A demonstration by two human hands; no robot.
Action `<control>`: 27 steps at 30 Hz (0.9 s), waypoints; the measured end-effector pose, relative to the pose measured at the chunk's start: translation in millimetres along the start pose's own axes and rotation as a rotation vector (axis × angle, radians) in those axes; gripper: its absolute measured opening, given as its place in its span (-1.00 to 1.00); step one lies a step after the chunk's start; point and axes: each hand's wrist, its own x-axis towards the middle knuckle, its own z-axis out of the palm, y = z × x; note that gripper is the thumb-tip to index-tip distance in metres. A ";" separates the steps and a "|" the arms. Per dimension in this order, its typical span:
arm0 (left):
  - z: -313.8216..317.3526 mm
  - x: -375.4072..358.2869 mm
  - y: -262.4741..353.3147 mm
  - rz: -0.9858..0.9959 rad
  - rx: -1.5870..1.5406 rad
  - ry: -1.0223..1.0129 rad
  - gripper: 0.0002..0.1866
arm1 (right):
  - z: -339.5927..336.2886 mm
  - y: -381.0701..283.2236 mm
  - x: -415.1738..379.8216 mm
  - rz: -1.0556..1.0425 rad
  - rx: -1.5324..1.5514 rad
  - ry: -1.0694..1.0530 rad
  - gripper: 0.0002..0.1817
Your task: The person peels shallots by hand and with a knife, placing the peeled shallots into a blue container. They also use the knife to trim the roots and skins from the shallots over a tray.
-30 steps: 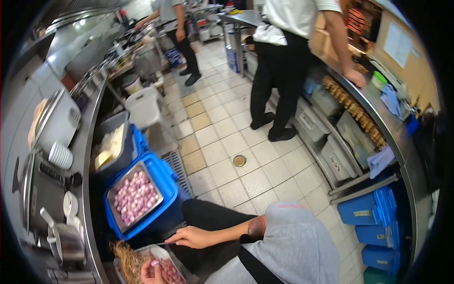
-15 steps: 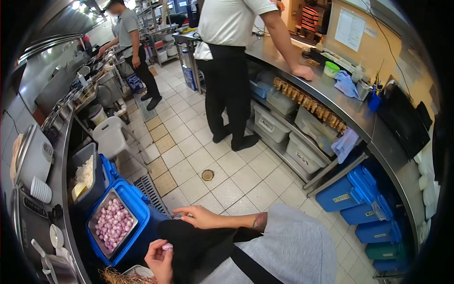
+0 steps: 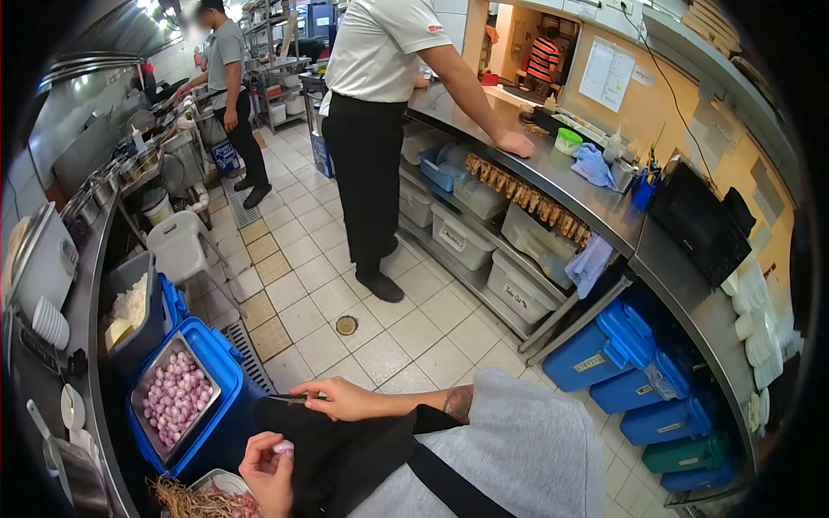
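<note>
Left hand (image 3: pixel 269 470) pinches a peeled shallot (image 3: pixel 283 447) in its fingers, just above the lap and near the metal tray (image 3: pixel 142 406) of peeled shallots. Right hand (image 3: pixel 332 399) grips a small knife (image 3: pixel 289 398), blade pointing toward that tray. Tray sits on a blue bin (image 3: pixel 226 380); root trimmings (image 3: pixel 186 499) lie below it. A co-worker (image 3: pixel 371 129) stands well beyond the tray.

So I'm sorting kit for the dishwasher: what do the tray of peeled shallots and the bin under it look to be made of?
The rectangular grey shallot tray looks like brushed steel: dull silvery rim, thin walls. The blue lidded bin beneath looks like moulded plastic: uniform glossy colour, rounded thick edges. Neither is certain from sight alone.
</note>
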 end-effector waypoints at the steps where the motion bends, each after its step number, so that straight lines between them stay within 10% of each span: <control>1: -3.0 -1.0 0.0 0.000 -0.003 0.013 -0.82 | 2.4 1.3 0.8 -0.008 -0.006 -0.006 -0.64; 15: -95.6 -4.0 -22.5 -0.344 0.006 0.297 -0.79 | 44.2 30.2 45.3 0.236 0.115 -0.208 -0.64; 24: -196.5 98.7 -47.6 -0.140 -0.088 0.816 -0.54 | 44.0 52.3 80.4 0.287 0.211 -0.267 -0.67; 27: -211.4 127.0 -53.0 -0.035 0.775 0.824 -0.54 | 37.1 49.5 92.1 0.309 0.230 -0.237 -0.68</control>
